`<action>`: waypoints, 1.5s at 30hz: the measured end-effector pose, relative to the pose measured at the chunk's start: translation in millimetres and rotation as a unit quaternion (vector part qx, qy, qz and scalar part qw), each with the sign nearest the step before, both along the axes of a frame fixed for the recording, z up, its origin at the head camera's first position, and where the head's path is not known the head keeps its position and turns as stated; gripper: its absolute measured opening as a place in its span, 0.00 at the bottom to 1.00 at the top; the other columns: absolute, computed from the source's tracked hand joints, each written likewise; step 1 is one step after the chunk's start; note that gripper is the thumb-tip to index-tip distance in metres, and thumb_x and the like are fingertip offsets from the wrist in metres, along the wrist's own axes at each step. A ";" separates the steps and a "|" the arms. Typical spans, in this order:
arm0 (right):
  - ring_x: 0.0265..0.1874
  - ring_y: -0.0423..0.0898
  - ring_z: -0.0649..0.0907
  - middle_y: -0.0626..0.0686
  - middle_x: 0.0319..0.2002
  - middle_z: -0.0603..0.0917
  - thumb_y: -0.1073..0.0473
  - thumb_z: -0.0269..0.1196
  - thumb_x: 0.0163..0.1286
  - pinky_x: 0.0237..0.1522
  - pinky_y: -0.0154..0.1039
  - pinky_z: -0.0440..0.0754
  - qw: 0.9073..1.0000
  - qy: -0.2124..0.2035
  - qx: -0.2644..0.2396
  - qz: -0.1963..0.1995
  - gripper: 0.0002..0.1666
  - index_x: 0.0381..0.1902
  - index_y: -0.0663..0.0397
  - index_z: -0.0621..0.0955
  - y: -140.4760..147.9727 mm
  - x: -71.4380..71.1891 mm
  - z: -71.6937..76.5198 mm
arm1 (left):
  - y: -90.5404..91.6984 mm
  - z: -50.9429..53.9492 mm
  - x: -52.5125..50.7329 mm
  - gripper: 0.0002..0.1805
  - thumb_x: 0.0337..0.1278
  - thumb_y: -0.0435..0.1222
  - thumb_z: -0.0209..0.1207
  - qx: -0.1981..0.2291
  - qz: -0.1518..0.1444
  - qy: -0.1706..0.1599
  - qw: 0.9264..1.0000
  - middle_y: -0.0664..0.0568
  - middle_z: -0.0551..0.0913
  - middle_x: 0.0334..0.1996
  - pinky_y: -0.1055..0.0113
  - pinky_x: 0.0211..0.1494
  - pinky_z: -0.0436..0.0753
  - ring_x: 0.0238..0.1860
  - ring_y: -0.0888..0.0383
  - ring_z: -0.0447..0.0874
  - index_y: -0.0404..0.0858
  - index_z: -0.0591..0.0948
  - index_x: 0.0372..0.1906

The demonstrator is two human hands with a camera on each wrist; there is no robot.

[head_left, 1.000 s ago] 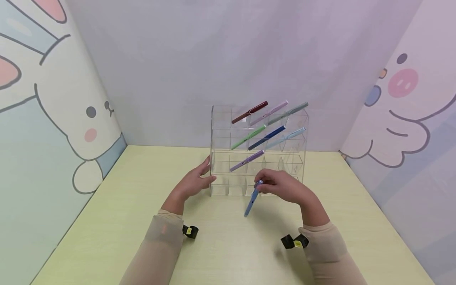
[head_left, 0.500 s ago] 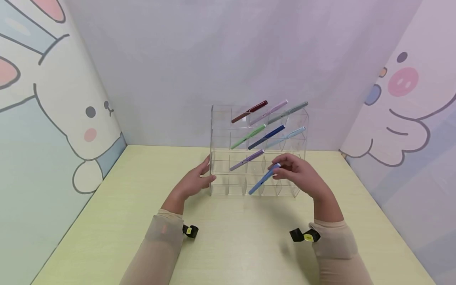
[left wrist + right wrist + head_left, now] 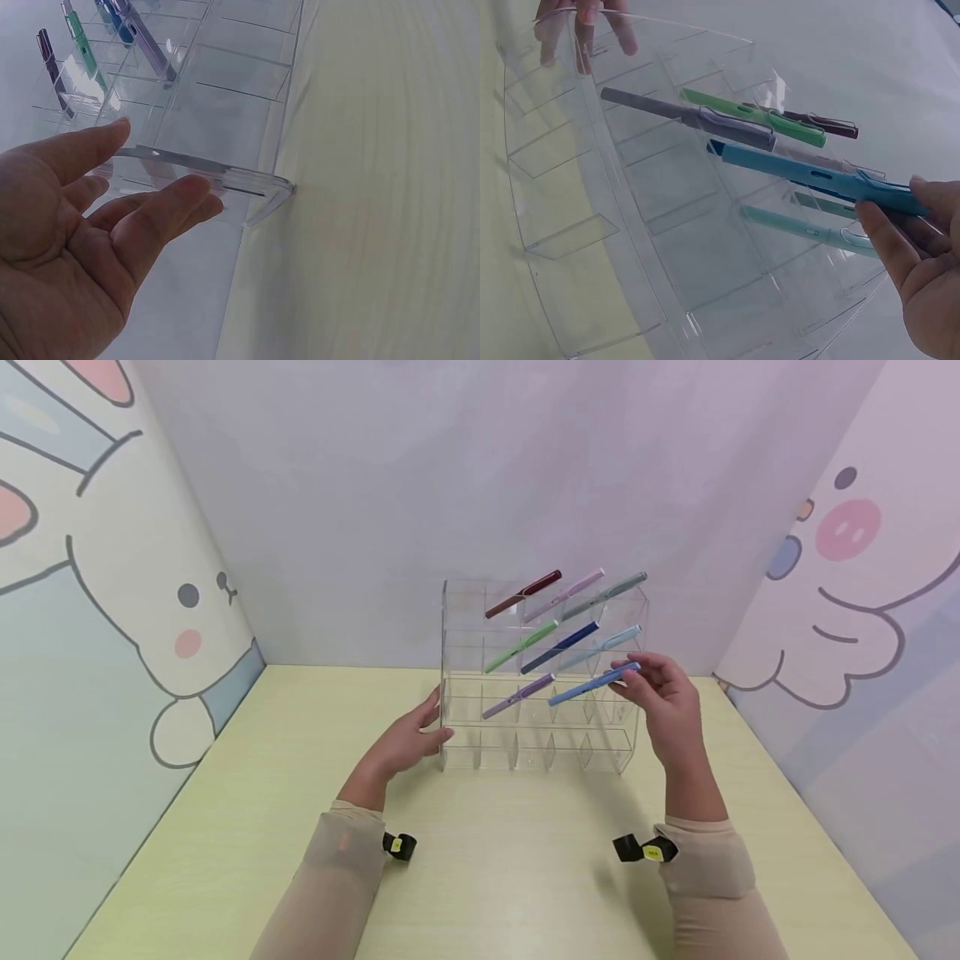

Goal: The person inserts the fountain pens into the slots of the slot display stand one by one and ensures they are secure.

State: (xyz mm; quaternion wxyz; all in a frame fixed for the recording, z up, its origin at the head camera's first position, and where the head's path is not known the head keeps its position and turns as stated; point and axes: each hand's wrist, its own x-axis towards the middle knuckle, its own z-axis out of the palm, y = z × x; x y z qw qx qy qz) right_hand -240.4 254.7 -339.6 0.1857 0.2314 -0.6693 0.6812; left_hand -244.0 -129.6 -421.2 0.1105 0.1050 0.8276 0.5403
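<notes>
A clear acrylic tiered rack (image 3: 536, 747) stands on the table with several pens resting slanted in its upper tiers. My right hand (image 3: 671, 710) pinches a light blue pen (image 3: 592, 683) near its capped end, between thumb and fingers. That pen slopes across the third tier, right of a purple pen (image 3: 517, 696); whether its lower end touches the rack is unclear. At the rack's left side panel, my left hand (image 3: 408, 743) rests with fingers extended along the outside and thumb by the front edge. The left wrist view shows this side panel (image 3: 225, 172) close to the fingertips.
Above are a green pen (image 3: 522, 647), a dark blue pen (image 3: 560, 647) and a pale blue pen (image 3: 602, 647). Dark red (image 3: 522, 594), pink (image 3: 565, 595) and grey-green (image 3: 606, 597) pens lie in the top tier. Printed cloth walls surround the pale table (image 3: 480, 877).
My right hand has carried the light blue pen up and to the right, from before the bottom tier to the third tier, tilting it flatter. The left hand has stayed at the rack's side.
</notes>
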 end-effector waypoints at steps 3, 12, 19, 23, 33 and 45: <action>0.43 0.45 0.87 0.58 0.46 0.85 0.66 0.60 0.71 0.49 0.42 0.84 0.999 0.010 -0.043 -0.011 0.21 0.57 0.76 0.72 -0.9 -1.8 -1.3 | 0.2 -0.8 -0.2 0.44 0.67 0.49 0.59 -0.003 0.000 0.002 1.000 0.48 0.56 0.77 0.44 0.72 0.65 0.54 0.43 0.84 0.75 0.43 0.74; 0.42 0.45 0.86 0.57 0.45 0.85 0.67 0.61 0.70 0.49 0.41 0.84 0.998 0.004 -0.061 -0.027 0.22 0.57 0.77 0.71 -2.9 -8.1 -7.5 | -0.5 -2.1 -0.8 0.44 0.65 0.52 0.59 0.000 -0.005 0.008 1.000 0.48 0.56 0.77 0.44 0.72 0.65 0.55 0.43 0.83 0.75 0.43 0.74; 0.43 0.44 0.85 0.60 0.47 0.84 0.65 0.61 0.70 0.49 0.40 0.84 0.999 -0.011 -0.035 -0.029 0.18 0.56 0.65 0.77 -8.4 -10.4 -12.4 | -0.7 -2.2 -1.3 0.45 0.64 0.53 0.59 -0.003 -0.004 0.004 1.000 0.48 0.56 0.77 0.42 0.73 0.64 0.55 0.43 0.83 0.74 0.43 0.75; 0.43 0.43 0.85 0.59 0.48 0.83 0.64 0.61 0.70 0.48 0.39 0.83 0.999 -0.017 -0.013 -0.028 0.18 0.56 0.64 0.77 -13.1 -11.3 -15.6 | -0.9 -2.2 -1.5 0.45 0.65 0.53 0.59 0.001 -0.007 0.007 1.000 0.47 0.56 0.77 0.42 0.72 0.64 0.55 0.42 0.83 0.73 0.43 0.75; 0.43 0.40 0.86 0.60 0.48 0.83 0.61 0.61 0.71 0.47 0.35 0.84 0.998 -0.045 0.026 -0.036 0.19 0.56 0.68 0.76 -20.6 -16.4 -25.8 | -0.1 -1.0 -0.6 0.45 0.64 0.53 0.59 0.000 -0.008 0.006 1.000 0.48 0.56 0.77 0.44 0.71 0.66 0.57 0.43 0.82 0.73 0.42 0.75; 0.43 0.37 0.86 0.63 0.50 0.82 0.59 0.60 0.72 0.48 0.31 0.83 0.994 -0.076 0.072 -0.030 0.23 0.58 0.71 0.74 -27.3 -18.2 -31.8 | -0.2 -1.0 -1.6 0.44 0.67 0.48 0.58 0.001 -0.005 0.003 1.000 0.48 0.56 0.77 0.45 0.70 0.68 0.57 0.43 0.82 0.72 0.42 0.75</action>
